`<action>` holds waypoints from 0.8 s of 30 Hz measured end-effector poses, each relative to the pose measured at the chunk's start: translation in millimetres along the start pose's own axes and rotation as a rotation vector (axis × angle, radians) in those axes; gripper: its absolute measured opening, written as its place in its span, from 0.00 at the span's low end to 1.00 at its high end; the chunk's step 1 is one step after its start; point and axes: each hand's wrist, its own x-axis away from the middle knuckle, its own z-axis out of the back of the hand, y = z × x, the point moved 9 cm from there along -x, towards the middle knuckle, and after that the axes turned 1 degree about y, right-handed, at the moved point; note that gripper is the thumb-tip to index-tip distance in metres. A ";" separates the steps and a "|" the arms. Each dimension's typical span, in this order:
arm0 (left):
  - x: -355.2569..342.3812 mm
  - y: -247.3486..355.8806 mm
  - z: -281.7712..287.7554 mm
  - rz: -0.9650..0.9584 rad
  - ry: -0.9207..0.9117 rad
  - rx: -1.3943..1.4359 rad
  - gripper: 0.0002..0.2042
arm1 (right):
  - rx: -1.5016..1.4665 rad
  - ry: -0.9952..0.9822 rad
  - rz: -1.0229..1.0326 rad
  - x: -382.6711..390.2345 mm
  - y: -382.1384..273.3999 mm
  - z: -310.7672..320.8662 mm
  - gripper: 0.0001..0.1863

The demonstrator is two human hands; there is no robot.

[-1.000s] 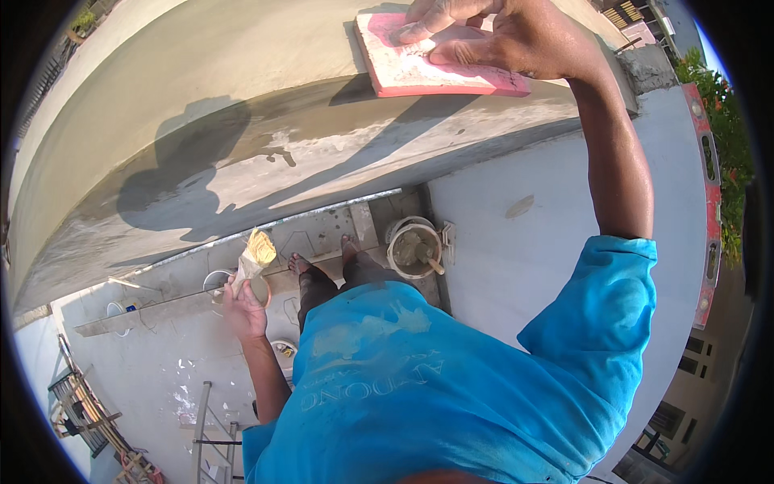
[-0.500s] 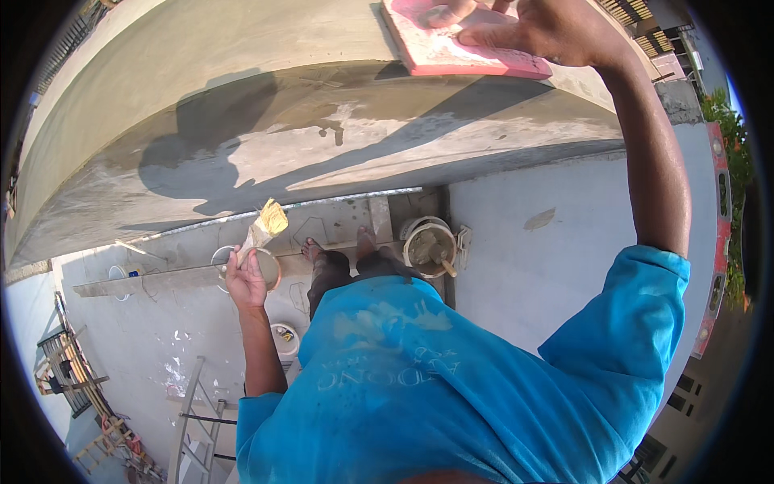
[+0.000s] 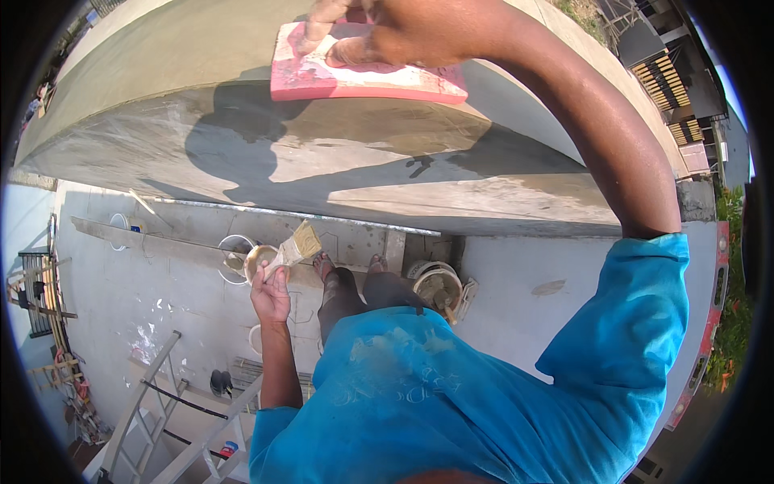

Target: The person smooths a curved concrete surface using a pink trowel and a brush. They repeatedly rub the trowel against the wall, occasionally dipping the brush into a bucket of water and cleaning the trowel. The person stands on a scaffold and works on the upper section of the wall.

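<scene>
My right hand [image 3: 411, 34] is closed on a pink plastering float [image 3: 371, 87], smeared with pale mortar on top. The float lies along the upper edge of a curved cement wall [image 3: 339, 149], where damp, darker patches show. How the fingers wrap the float's grip is partly hidden. Lower left, my left hand [image 3: 272, 298] holds a wide paintbrush [image 3: 303, 244] by its handle. Its yellowish bristles point up and to the right, away from the wall face. Behind the brush stands a bucket [image 3: 256, 256] with grey-brown contents.
Under my feet runs a narrow plank [image 3: 145, 242]. To the right of my feet a bucket of mortar [image 3: 438, 286] stands with a tool in it. A metal ladder [image 3: 161, 395] stands lower left. A red slotted bar [image 3: 719, 278] is at the far right.
My right hand has slid the float leftward along the wall's edge. My left hand with the paintbrush sits slightly lower and further right, and the whole view has shifted.
</scene>
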 end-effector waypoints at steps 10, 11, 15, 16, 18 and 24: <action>0.5 13.0 -1.1 -0.057 0.046 -0.063 0.12 | 0.172 -0.035 -0.106 26.7 48.4 3.3 0.08; -1.3 13.1 14.9 -0.057 0.064 -0.040 0.13 | 0.183 -0.054 -0.230 79.8 61.1 27.6 0.09; 11.0 9.9 15.9 -0.055 0.130 -0.031 0.15 | 0.246 -0.031 -0.699 243.6 63.8 90.0 0.12; 12.9 8.7 24.1 -0.067 0.142 -0.013 0.15 | 0.236 0.000 -0.610 239.5 59.5 86.5 0.10; 13.0 2.1 27.6 -0.082 0.153 0.007 0.15 | 0.119 0.018 -0.361 185.1 52.7 56.2 0.12; -11.4 -12.9 -20.7 -0.025 -0.046 -0.034 0.13 | 0.271 0.076 0.162 -98.9 4.9 -35.5 0.15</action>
